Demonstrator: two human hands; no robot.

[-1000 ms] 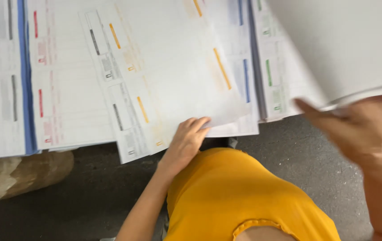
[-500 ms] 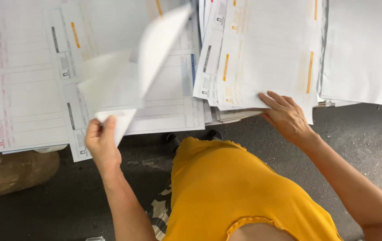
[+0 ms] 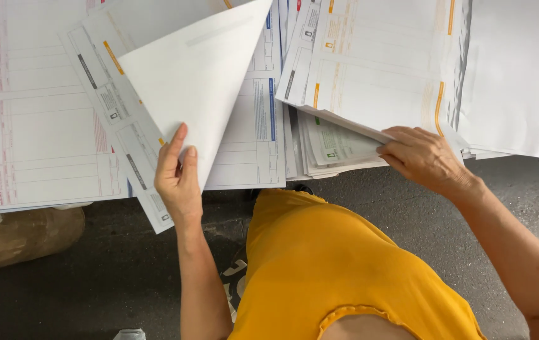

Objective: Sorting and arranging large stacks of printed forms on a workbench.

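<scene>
The left hand [image 3: 178,179] holds a big white sheet [image 3: 203,82] by its lower edge. The thumb and fingers are pinched shut on the paper. The sheet is lifted and folded over, so its blank back faces up and it looks like a pointed shape. Its tip reaches to the top of the picture.

Under that sheet lie printed forms with orange marks [image 3: 115,60]. To the left lies another form with red marks [image 3: 36,126]. All the papers are spread out flat, side by side and partly on top of each other.

The right hand [image 3: 424,157] is well apart from the left hand. Its fingers are curled onto the edge of a stack of forms [image 3: 345,148]. The fingers lift the top form [image 3: 383,69], which has orange stripes, a little off the ones below. A paper with a green mark shows under it.

At the far right lies a plain white pile [image 3: 521,82].

The person wears a yellow top [image 3: 339,264]. Below the papers is a dark grey floor [image 3: 93,283]. A brown log-like thing [image 3: 24,236] lies at the left, under the papers' edge.
</scene>
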